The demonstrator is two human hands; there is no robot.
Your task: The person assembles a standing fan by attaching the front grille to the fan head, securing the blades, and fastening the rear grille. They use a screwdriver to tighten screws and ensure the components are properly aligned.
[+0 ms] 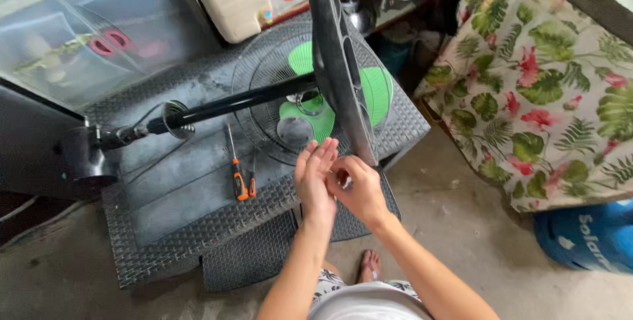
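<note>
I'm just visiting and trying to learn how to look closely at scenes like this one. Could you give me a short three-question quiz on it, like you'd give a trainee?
1. True or false: the two screwdrivers are held in the left hand.
2. What colour are the fan blades behind the wire guard? A) blue B) green C) white
3. Which part of the stand fan are both hands closest to?

Key:
1. False: they lie on the dark woven table, with the left hand open.
2. B
3. The round base, standing on edge; the right hand is curled by its lower rim, though whether it pinches something small cannot be told.
</note>
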